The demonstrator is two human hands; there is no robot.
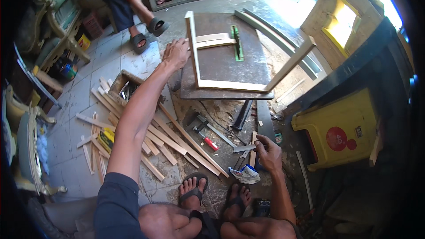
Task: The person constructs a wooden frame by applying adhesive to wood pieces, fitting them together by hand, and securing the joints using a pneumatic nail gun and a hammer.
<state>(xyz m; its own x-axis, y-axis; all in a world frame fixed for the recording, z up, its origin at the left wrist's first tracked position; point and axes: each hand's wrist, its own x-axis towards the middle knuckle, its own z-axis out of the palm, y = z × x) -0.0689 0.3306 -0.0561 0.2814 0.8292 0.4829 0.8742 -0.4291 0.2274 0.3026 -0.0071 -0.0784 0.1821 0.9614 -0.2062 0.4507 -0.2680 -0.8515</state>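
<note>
My left hand [175, 53] reaches far forward and rests on the left edge of a pale wooden frame [195, 57] that lies on a dark metal table [221, 62], fingers spread over the frame's side rail. My right hand [268, 150] hangs low by my knee, near the floor, its fingers pinched on a flat metal blade [245, 148] that sticks out to the left. My sandalled feet [193, 190] stand just below both hands.
Several wooden slats [168, 139] lie scattered on the tiled floor beside a small wooden box [121, 84]. A red-handled screwdriver [208, 141] and other tools lie under the table. A yellow plastic bin [341, 128] stands at the right. Another person's sandalled feet [148, 33] are at the back.
</note>
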